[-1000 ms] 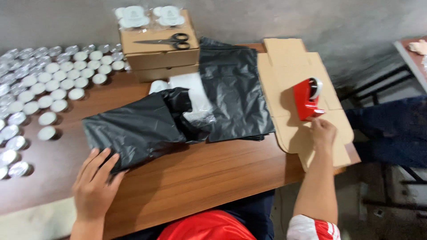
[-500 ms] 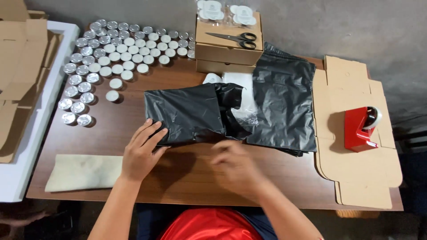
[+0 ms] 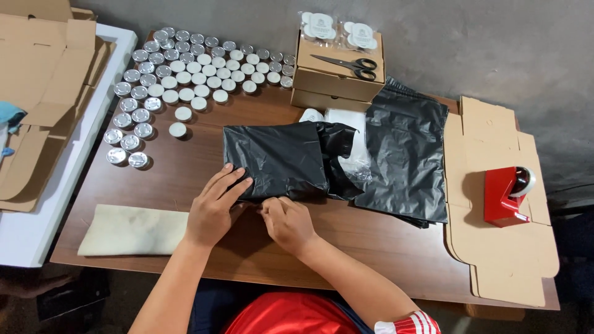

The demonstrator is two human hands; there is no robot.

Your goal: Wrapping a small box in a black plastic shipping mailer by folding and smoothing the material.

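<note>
Black, thin plastic makes up the filled bag lying mid-table: it looks soft, slick and crinkly, light for its bulk, and likely to slide or tear if pulled hard, so the near edge, where the film is gathered, seems the fair place to grip. The left hand lies flat with spread fingers, pressing that near edge down; the right hand curls its fingertips at the same edge, though whether it actually pinches film is hard to tell. More black bags lie flat beside it. The wooden table also carries tealight candles, cardboard boxes with scissors, a red tape dispenser on flat cardboard, and a pale cloth.
</note>
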